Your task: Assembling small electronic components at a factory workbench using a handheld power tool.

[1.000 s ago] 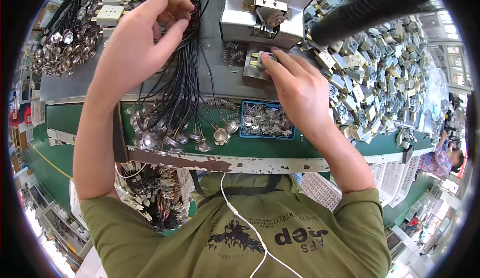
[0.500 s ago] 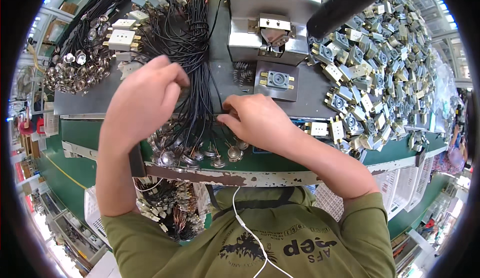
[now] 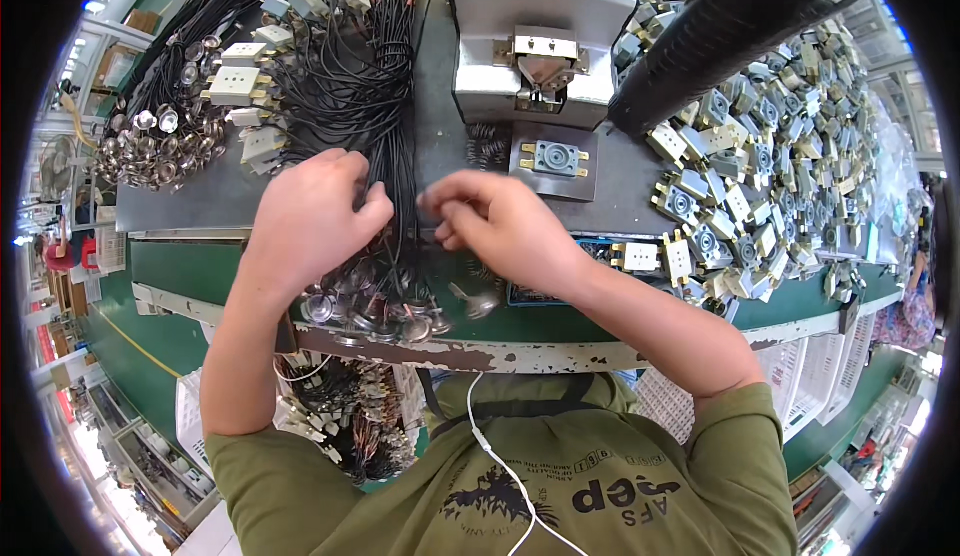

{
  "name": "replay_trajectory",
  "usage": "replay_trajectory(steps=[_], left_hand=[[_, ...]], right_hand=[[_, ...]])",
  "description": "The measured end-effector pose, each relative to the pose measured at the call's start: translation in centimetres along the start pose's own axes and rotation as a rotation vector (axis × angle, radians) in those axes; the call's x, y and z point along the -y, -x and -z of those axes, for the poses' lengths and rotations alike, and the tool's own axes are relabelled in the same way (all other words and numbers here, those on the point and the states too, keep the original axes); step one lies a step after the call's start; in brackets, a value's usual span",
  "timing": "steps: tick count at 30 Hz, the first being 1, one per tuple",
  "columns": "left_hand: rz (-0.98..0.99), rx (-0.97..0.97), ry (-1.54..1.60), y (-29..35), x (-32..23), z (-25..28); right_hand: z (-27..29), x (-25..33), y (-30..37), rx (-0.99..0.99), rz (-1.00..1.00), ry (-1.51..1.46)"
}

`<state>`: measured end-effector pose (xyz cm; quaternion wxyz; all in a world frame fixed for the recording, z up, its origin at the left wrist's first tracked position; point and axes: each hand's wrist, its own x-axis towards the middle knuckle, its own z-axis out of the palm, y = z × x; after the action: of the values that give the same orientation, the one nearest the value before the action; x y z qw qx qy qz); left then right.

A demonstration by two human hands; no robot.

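Note:
A thick bundle of black wires [image 3: 402,181] runs toward me over the table, with copper-coloured tips at its far end and round metal caps [image 3: 415,328] at the near end. Left of it is my left hand [image 3: 315,211], fingers curled and closed; what they hold, if anything, is hidden. On the bundle's right side my right hand [image 3: 500,221] has its fingers bent together, partly blurred, seemingly on a single black wire. Below those fingers hangs a blurred metal cap [image 3: 478,303], tilted and apart from the others. Small grey-and-white switch blocks [image 3: 235,86] lie beyond my left hand.
A white metal fixture [image 3: 545,41] stands at the back, with a grey block [image 3: 556,158] on a plate before it. A black cylindrical arm [image 3: 690,51] slants over a heap of blocks [image 3: 740,146] at right. More capped wires [image 3: 155,151] lie far left.
My left hand has come down toward me, off the blocks and beside the bundle. My right hand has shifted slightly left and up, and the single metal cap beneath it has swung and tilted.

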<state>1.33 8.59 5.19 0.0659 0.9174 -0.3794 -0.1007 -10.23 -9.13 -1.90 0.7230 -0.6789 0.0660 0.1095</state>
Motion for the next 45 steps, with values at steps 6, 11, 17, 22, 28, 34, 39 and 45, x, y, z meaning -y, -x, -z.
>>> replay_trajectory(steps=[6, 11, 17, 22, 28, 34, 39, 45], left_hand=[[-0.014, -0.057, 0.155, 0.5, 1.7, 1.7], [0.039, -0.016, 0.201, 0.6, 1.8, 3.2], [0.061, -0.004, 0.142, 1.3, 1.9, 2.9], [-0.014, -0.021, -0.034, 1.0, 1.2, 0.5], [-0.116, -0.175, -0.028, 1.7, -1.4, 1.0], [-0.487, 0.007, 0.047, 0.3, -2.5, -0.6], [-0.475, 0.009, 0.2, -1.4, -1.2, -1.2], [-0.471, -0.044, 0.27, -1.9, -1.4, 0.2]], right_hand=[[-0.4, 1.0, -2.4, 0.083, -0.218, -0.401], [-1.5, 0.4, -4.0, 0.083, -0.173, -0.329], [-0.1, 3.5, -0.1, 0.099, -0.319, -0.393], [2.9, 2.3, 2.7, 0.333, -0.351, -0.079], [4.3, 4.5, 3.8, 0.235, -0.42, 0.026], [5.6, 5.9, 4.8, 0.236, -0.314, 0.338], [6.0, 4.4, 7.7, 0.206, -0.425, 0.026], [7.4, 2.4, 9.3, 0.062, -0.474, -0.323]])
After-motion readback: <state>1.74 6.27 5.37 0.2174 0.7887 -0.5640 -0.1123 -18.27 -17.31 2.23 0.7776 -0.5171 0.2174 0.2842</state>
